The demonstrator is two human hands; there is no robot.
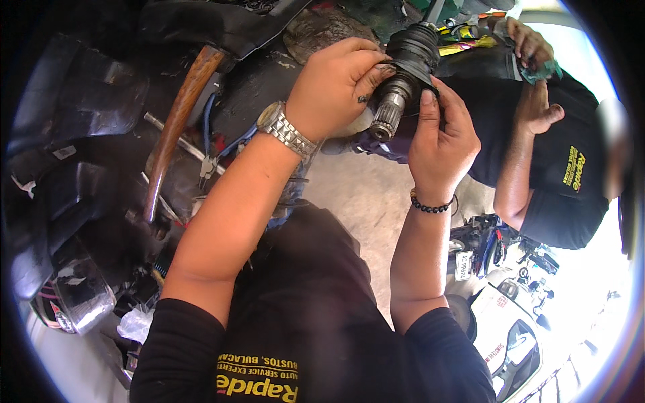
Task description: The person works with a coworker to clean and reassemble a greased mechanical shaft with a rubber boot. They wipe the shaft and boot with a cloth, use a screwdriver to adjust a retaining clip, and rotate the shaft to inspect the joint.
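Both the left grip [341,87] and the right grip [445,138] are drawn in, thumb toward fingers, pinching opposite sides of the rim of a black boot [411,48]. The boot sits around a shaft [388,111], whose splined, bare metal end juts out between the two grips. A hammer [180,124] and pliers [207,169] lie off to the left. Lower left, a clear bag [136,324] lies crumpled; its contents cannot be told.
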